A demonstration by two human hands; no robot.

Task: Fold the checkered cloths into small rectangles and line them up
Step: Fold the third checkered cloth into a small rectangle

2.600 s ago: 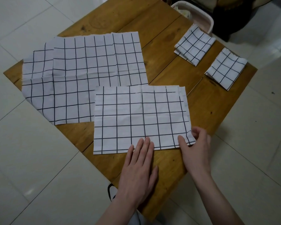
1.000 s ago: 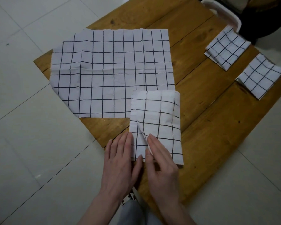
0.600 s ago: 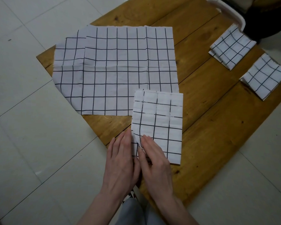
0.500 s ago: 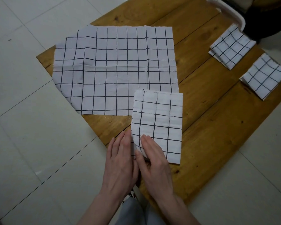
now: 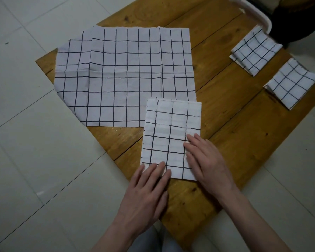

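hands point(image 5: 176, 171) flat, fingers straight, on one half-folded cloth point(image 5: 169, 135); two folded cloths point(image 5: 255, 51).

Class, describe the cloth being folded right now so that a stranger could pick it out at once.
Start at the wooden table and go to its near corner, by the person. The half-folded cloth lies there as a tall rectangle, its top edge overlapping the big open cloths. It alone has hands on it, the left hand and right hand; the two small folded cloths lie at the far right.
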